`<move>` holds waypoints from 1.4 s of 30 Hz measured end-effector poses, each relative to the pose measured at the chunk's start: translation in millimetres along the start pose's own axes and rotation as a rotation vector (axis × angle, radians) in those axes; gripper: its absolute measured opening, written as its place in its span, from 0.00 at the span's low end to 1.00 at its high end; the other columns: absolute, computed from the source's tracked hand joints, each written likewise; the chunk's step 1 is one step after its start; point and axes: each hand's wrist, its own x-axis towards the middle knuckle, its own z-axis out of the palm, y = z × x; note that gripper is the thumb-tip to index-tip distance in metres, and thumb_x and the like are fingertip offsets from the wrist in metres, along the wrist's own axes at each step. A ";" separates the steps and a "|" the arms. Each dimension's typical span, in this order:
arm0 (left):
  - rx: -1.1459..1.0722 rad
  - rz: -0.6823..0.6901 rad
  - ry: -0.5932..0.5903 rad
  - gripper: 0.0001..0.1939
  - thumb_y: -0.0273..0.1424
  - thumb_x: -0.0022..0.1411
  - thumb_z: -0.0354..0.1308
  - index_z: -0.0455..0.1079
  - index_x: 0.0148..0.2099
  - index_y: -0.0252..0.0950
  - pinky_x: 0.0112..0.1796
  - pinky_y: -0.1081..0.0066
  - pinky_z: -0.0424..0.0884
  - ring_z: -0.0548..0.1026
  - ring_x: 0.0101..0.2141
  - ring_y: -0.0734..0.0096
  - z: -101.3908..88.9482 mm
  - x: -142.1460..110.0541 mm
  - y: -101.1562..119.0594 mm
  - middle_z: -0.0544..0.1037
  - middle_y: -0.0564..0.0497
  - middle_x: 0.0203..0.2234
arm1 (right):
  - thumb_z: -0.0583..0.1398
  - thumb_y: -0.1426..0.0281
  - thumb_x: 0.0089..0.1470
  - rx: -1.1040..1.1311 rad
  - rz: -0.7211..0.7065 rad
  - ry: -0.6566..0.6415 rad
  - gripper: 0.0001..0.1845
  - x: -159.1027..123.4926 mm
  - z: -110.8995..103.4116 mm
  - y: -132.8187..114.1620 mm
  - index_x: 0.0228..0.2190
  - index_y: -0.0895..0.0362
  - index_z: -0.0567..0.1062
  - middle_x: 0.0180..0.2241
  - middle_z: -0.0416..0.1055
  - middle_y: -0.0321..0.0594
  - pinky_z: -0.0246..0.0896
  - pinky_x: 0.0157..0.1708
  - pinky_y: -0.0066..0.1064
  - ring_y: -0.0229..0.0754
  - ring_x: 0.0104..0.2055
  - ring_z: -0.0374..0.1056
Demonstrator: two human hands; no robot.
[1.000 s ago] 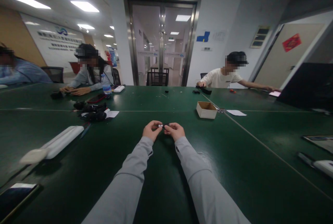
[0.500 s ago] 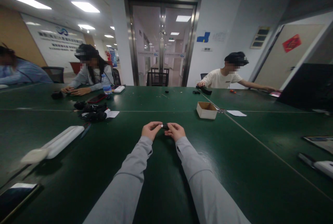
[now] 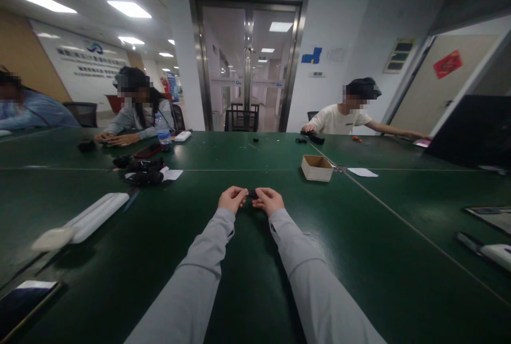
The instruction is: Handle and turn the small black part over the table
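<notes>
Between my two hands, just above the green table point(image 3: 255, 291), is a small black object point(image 3: 252, 194), too small to name. My left hand point(image 3: 232, 198) is closed in a pinch at its left end. From the other side, the fingers of my right hand point(image 3: 269, 201) grip the right end. Most of the object is covered by fingertips, and only its dark middle shows.
An open cardboard box point(image 3: 316, 169) stands ahead to the right, near a white paper point(image 3: 362, 172). Black gear point(image 3: 146, 173) and a white power strip point(image 3: 99, 216) lie to the left, with a phone point(image 3: 26, 309) at near left. Several people sit across the table.
The silver part seen beside my left fingertips half a second ago no longer shows; only black is visible between the fingers. My left fingers have shifted slightly, and both hands stay in place.
</notes>
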 end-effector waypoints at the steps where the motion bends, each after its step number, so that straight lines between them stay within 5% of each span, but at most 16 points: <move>1: 0.004 0.059 -0.027 0.19 0.41 0.41 0.63 0.68 0.31 0.31 0.22 0.76 0.66 0.71 0.24 0.74 -0.7 -0.1 0.0 0.74 0.48 0.24 | 0.67 0.70 0.39 0.000 0.000 0.004 0.14 -0.1 0.0 -0.3 0.28 0.62 0.70 0.21 0.70 0.39 0.68 0.17 0.25 0.38 0.17 0.68; 6: 0.007 0.095 0.000 0.23 0.42 0.41 0.62 0.68 0.38 0.33 0.24 0.77 0.67 0.72 0.29 0.71 0.5 -1.7 0.7 0.74 0.45 0.33 | 0.66 0.70 0.40 0.010 0.000 -0.001 0.13 -0.8 -0.2 -1.7 0.28 0.62 0.70 0.22 0.71 0.40 0.68 0.18 0.25 0.38 0.18 0.68; 11: 0.172 -0.014 0.053 0.20 0.47 0.46 0.56 0.67 0.26 0.32 0.17 0.79 0.60 0.66 0.17 0.78 2.2 -2.9 -0.1 0.69 0.51 0.17 | 0.66 0.70 0.40 0.000 0.010 0.003 0.12 -0.3 -1.0 -1.9 0.28 0.62 0.70 0.21 0.71 0.39 0.68 0.17 0.25 0.38 0.18 0.68; 16: -0.047 0.006 -0.024 0.25 0.41 0.40 0.64 0.68 0.41 0.35 0.22 0.78 0.67 0.71 0.28 0.73 -1.0 -0.8 2.1 0.73 0.47 0.33 | 0.66 0.70 0.39 0.036 0.011 0.013 0.13 -0.3 -0.7 -2.2 0.27 0.62 0.70 0.21 0.70 0.39 0.69 0.18 0.26 0.38 0.18 0.68; 21: 0.023 -0.076 -0.017 0.22 0.46 0.44 0.59 0.67 0.30 0.30 0.16 0.80 0.60 0.65 0.18 0.80 -2.0 1.4 1.3 0.70 0.49 0.21 | 0.67 0.71 0.38 0.037 0.029 0.027 0.12 0.2 -0.3 -1.9 0.26 0.63 0.71 0.19 0.70 0.39 0.68 0.17 0.25 0.38 0.18 0.68; 25: -0.015 0.002 -0.057 0.25 0.43 0.39 0.64 0.68 0.38 0.35 0.19 0.79 0.64 0.70 0.26 0.75 -2.0 0.2 1.0 0.72 0.47 0.34 | 0.67 0.71 0.37 0.046 0.026 0.029 0.13 0.4 -0.4 -1.6 0.26 0.63 0.73 0.19 0.70 0.40 0.69 0.18 0.25 0.38 0.18 0.68; 29: 0.019 -0.102 -0.022 0.22 0.47 0.44 0.59 0.67 0.30 0.31 0.17 0.78 0.62 0.68 0.19 0.77 -1.0 -0.6 2.2 0.71 0.48 0.23 | 0.68 0.71 0.36 0.041 0.016 0.004 0.13 0.7 -0.9 -0.7 0.27 0.63 0.73 0.20 0.71 0.39 0.69 0.18 0.25 0.38 0.19 0.68; 33: -0.031 0.020 -0.037 0.24 0.39 0.36 0.66 0.67 0.36 0.32 0.22 0.77 0.67 0.71 0.26 0.74 -0.8 1.1 0.7 0.72 0.48 0.30 | 0.67 0.71 0.36 0.055 0.007 -0.009 0.13 1.8 -2.0 0.5 0.27 0.62 0.73 0.21 0.71 0.39 0.69 0.19 0.25 0.38 0.20 0.68; 37: -0.001 -0.123 -0.044 0.21 0.46 0.47 0.57 0.66 0.32 0.30 0.18 0.78 0.63 0.68 0.19 0.77 -0.4 3.3 -2.6 0.70 0.49 0.20 | 0.67 0.71 0.36 0.053 0.000 -0.038 0.14 2.1 -2.8 1.3 0.28 0.63 0.73 0.22 0.71 0.39 0.69 0.20 0.25 0.37 0.20 0.68; 42: 0.026 0.018 -0.100 0.23 0.43 0.42 0.62 0.66 0.38 0.33 0.20 0.79 0.63 0.67 0.21 0.79 -0.2 2.3 -5.3 0.70 0.51 0.23 | 0.67 0.71 0.36 0.058 -0.023 -0.040 0.15 2.4 -4.1 2.9 0.29 0.63 0.73 0.23 0.71 0.40 0.70 0.21 0.25 0.37 0.20 0.69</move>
